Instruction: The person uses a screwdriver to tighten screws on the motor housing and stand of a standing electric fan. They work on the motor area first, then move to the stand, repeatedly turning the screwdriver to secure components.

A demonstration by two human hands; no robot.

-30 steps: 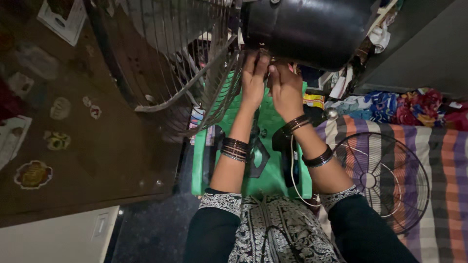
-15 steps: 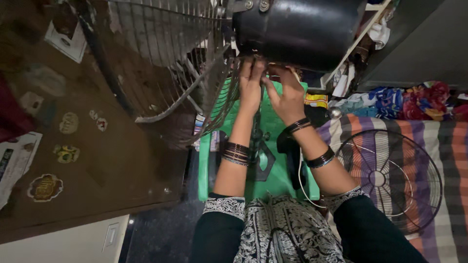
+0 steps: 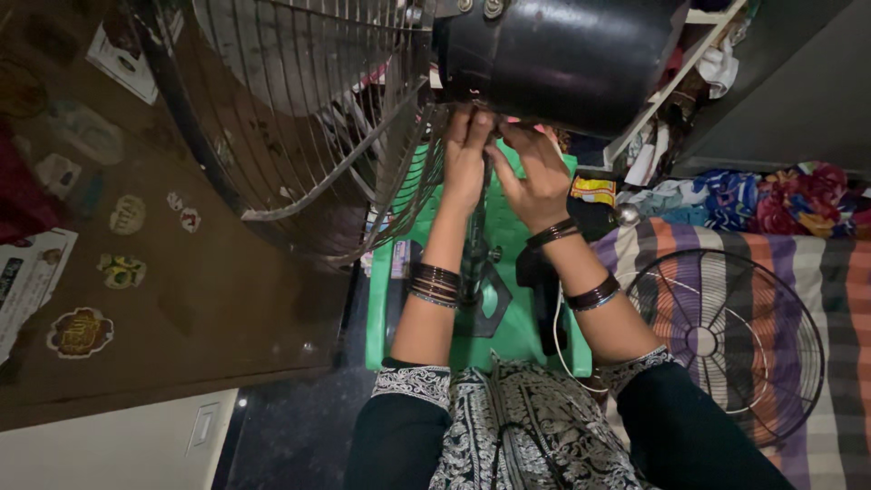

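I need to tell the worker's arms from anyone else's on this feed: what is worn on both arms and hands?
Both arms have black sleeves ending in white-patterned cuffs. The left arm wears a stack of dark and silvery bangles above the wrist. The right arm wears two dark bangle bands, set apart. No gloves; rings cannot be told.

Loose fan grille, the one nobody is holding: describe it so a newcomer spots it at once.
Start at the striped bedspread on the right of the view. The loose grille lies flat on it, beside the person's right forearm. Unlike the big grille fixed to the black motor housing up top, it is detached, round, with a pale centre hub.
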